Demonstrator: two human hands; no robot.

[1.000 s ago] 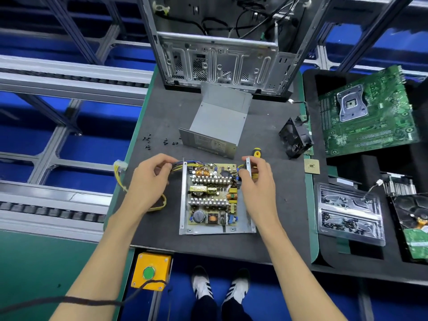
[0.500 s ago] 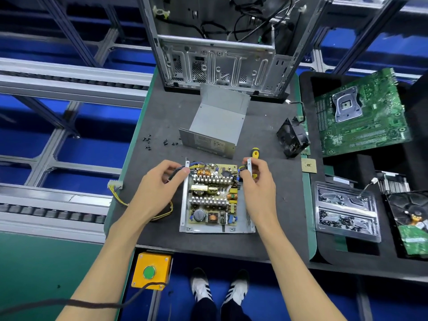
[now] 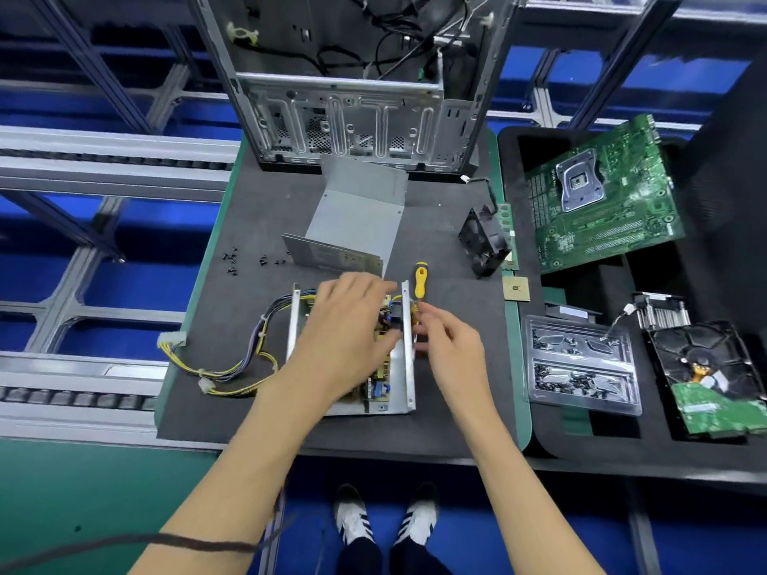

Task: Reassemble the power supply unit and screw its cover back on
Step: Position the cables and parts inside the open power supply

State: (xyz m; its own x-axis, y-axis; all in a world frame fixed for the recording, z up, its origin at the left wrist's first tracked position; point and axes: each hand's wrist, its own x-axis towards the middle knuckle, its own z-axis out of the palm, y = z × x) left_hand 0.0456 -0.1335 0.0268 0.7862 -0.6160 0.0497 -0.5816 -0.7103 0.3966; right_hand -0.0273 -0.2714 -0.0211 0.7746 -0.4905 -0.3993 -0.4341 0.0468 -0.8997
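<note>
**Hands over the open power supply**

Dark matting (image 3: 257, 226) covers the bench we stand at, and the open power supply base (image 3: 400, 379) lies on it nearest to us; we take that base as our landmark. Its circuit board (image 3: 379, 373) sits inside the metal tray, mostly hidden under our left hand (image 3: 344, 329). That hand is spread across the board with the fingers straight and blurred, so we cannot tell whether they touch anything. Our right hand (image 3: 450, 338) hovers just beside the base's right wall, fingers loosely curled and apart, gripping nothing that we can see.

Left of the base, its yellow and black wire bundle (image 3: 232, 367) trails over the mat to a white connector (image 3: 171, 339) at the mat's edge. Just behind the base stands the grey folded cover (image 3: 357, 217), separate from it. A yellow-handled screwdriver (image 3: 421, 280) lies at the base's far right corner, near the right fingertips. Small black screws (image 3: 232, 261) are scattered behind and to the left of the base. Farther behind rises the empty computer case (image 3: 348, 122). To the right of the base we see a black fan (image 3: 483, 242), a green motherboard (image 3: 602, 197) and a clear plastic tray (image 3: 581, 363).
</note>
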